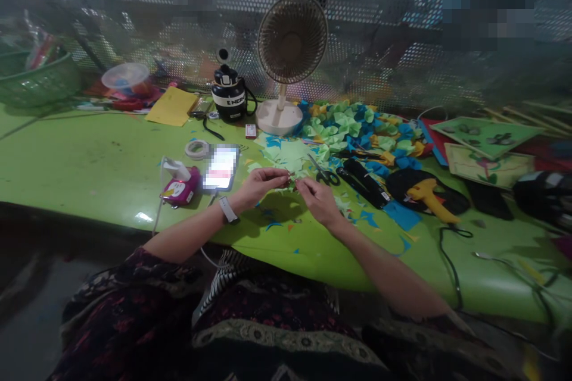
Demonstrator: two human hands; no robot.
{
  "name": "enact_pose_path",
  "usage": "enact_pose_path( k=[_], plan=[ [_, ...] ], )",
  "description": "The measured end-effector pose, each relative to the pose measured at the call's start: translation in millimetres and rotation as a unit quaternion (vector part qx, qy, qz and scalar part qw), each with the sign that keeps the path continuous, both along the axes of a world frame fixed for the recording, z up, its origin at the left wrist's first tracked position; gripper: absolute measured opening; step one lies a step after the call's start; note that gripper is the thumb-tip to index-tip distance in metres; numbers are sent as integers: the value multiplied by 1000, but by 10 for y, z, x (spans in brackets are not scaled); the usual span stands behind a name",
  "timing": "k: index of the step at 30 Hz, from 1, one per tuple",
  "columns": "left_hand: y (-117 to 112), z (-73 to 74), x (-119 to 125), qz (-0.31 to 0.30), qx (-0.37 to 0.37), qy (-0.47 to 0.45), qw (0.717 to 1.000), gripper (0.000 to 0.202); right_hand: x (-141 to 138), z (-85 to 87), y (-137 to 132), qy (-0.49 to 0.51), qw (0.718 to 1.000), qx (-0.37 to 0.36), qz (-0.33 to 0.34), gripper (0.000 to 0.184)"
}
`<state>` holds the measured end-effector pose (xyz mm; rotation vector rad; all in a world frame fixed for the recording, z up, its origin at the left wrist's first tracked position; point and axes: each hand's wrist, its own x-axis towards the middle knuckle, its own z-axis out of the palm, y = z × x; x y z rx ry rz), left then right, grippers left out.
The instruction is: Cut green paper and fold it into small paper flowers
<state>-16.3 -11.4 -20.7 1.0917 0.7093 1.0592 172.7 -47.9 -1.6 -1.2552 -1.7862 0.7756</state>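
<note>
My left hand (267, 183) and my right hand (318, 196) meet over the green table, fingertips almost touching. Between them is a small piece of light green paper (292, 181), pinched by the fingers of both hands; its exact shape is too small to make out. Just beyond my hands lie light green paper sheets (292, 153) and scraps. Black-handled scissors (328, 176) rest close to my right hand. Blue and green paper offcuts (268, 212) are scattered under and around my hands.
A fan (292, 41) stands behind a heap of folded paper flowers (353, 125). A black bottle (229, 95), lit phone (221, 168), tape roll (197, 149) and purple power adapter (181, 187) are to the left. A yellow glue gun (431, 197) with a cord lies right.
</note>
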Motion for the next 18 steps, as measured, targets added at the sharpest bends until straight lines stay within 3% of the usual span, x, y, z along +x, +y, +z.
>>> enact_pose_path(
  k=[8, 18],
  plan=[
    [-35, 92, 12, 24, 19, 6, 1000, 30, -4, 35, -30, -34, 999, 1, 34, 36],
    [-20, 19, 0, 10, 54, 1, 998, 23, -10, 35, -39, -29, 998, 16, 55, 33]
  ],
)
